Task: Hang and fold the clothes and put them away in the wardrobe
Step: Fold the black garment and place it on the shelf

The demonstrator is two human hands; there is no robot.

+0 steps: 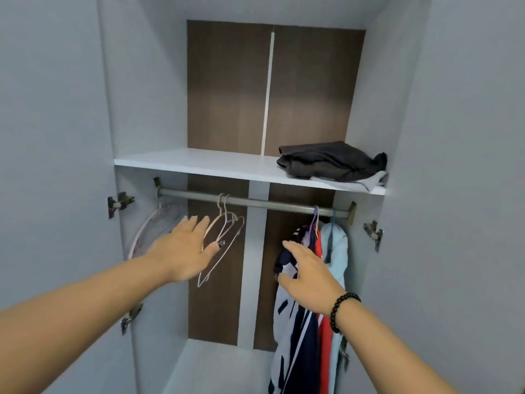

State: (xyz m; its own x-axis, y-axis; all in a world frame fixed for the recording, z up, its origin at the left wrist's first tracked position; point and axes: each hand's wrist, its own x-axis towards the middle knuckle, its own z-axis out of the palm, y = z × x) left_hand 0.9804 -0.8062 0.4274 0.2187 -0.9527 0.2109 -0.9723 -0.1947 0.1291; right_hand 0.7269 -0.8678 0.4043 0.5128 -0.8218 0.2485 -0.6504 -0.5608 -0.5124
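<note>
Two empty hangers [224,237] dangle mid-rail [255,201], and the left hand [184,251] reaches for them, fingers spread, gripping nothing; the right hand [308,275], flat and loose, rests against the striped shirt [292,322] hung at the rail's right end; folded dark clothes [332,160] sit on the shelf [199,163] above. Best to take one hanger by its hook, lifting straight up so its neighbour stays put.

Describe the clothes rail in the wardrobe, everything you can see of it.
The clothes rail is a grey, metal-looking round bar, fixed level just under the white shelf, a bracket at each end. Empty pale wire hangers hook over its left and middle; clothed hangers crowd its right end. Neither hand touches it.
</note>
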